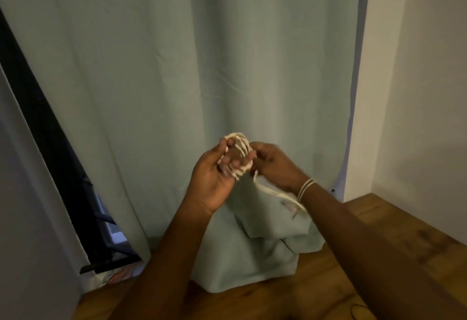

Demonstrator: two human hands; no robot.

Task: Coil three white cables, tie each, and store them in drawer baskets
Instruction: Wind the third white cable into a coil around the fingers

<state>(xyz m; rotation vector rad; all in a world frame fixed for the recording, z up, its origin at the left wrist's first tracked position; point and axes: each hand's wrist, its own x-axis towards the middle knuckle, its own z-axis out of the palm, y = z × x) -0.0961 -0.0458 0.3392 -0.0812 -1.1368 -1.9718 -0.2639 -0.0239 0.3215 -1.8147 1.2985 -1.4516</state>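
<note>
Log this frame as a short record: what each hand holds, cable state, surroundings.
left hand: holds the coil, fingers curled round it
right hand: pinches the cable beside the coil
cable tail: loose, hangs from the coil toward the right wrist
tie: none visible yet
wristband: pale loops on the right wrist
backdrop: curtain, wood floor
drawer baskets: not in view

No readable text, label or number shows anywhere.
</note>
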